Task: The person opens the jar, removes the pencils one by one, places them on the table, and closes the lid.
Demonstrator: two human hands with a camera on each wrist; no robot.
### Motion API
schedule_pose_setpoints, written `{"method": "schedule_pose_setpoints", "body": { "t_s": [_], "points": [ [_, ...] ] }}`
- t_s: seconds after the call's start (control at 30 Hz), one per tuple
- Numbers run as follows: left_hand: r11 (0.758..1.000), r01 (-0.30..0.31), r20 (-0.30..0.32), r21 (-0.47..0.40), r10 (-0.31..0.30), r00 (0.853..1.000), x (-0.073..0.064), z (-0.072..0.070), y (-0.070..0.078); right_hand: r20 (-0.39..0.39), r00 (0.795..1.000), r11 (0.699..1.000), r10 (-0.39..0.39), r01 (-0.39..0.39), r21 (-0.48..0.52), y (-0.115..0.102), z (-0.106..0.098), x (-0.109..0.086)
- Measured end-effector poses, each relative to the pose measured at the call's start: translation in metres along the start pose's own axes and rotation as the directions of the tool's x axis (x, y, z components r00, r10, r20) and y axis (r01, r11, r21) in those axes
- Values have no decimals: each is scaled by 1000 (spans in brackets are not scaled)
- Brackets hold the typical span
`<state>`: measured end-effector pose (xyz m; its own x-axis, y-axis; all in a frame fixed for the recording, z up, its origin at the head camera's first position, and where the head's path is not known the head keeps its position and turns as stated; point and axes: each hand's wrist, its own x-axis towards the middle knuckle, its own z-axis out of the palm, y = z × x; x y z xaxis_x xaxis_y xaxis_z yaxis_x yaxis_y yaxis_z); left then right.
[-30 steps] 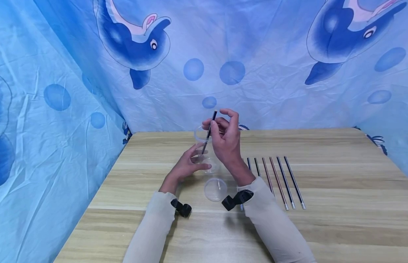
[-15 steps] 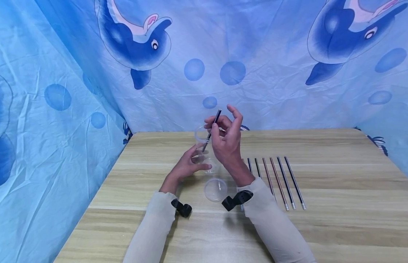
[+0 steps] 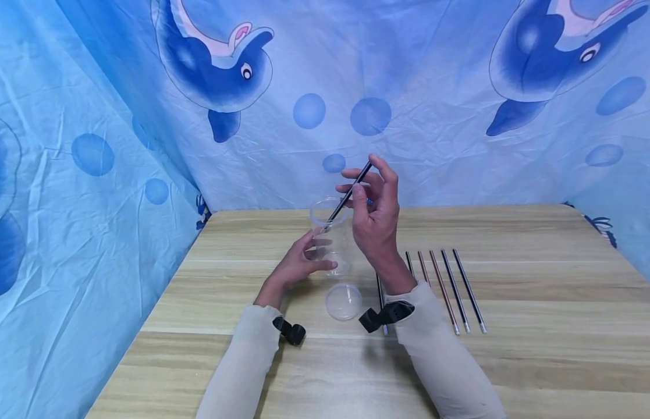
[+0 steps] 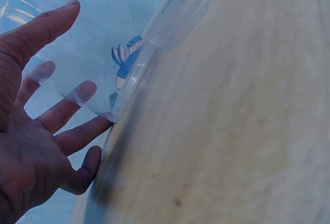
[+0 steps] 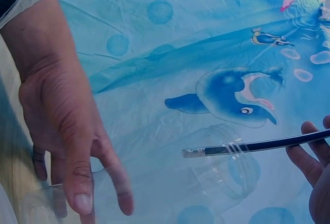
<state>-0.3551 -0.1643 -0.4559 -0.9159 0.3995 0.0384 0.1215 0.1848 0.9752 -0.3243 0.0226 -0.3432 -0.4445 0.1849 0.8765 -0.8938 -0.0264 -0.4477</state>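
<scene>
My left hand (image 3: 295, 265) holds a clear plastic jar (image 3: 341, 243) upright on the table, thumb on the near side and fingers behind it. In the left wrist view the jar's see-through wall (image 4: 98, 33) lies between thumb and fingers. Above the jar my right hand (image 3: 378, 218) pinches a dark pencil (image 3: 353, 189), which slants down to the left through the open mouth. The right wrist view shows the pencil's eraser end (image 5: 195, 153) inside the jar, near its rim. A round clear lid (image 3: 343, 302) lies just in front of the jar.
Several pencils lie roughly side by side right of the jar, among them a reddish one (image 3: 443, 291) and a dark one (image 3: 468, 291); my right forearm (image 3: 434, 355) covers some. A blue dolphin-print curtain (image 3: 424, 163) hangs behind the wooden table (image 3: 555, 279).
My right hand has moved up and to the right. The pencil leans more, and its lower end sits higher in the jar. My left hand and the jar have stayed put.
</scene>
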Motion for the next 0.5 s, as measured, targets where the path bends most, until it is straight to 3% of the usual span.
{"method": "schedule_pose_setpoints", "body": {
  "t_s": [0.5],
  "points": [
    [1000,-2,-5,17,3,1000,1,-1,-1,-83,996,999,33,-32,24,-11,-16,13]
  ]
}}
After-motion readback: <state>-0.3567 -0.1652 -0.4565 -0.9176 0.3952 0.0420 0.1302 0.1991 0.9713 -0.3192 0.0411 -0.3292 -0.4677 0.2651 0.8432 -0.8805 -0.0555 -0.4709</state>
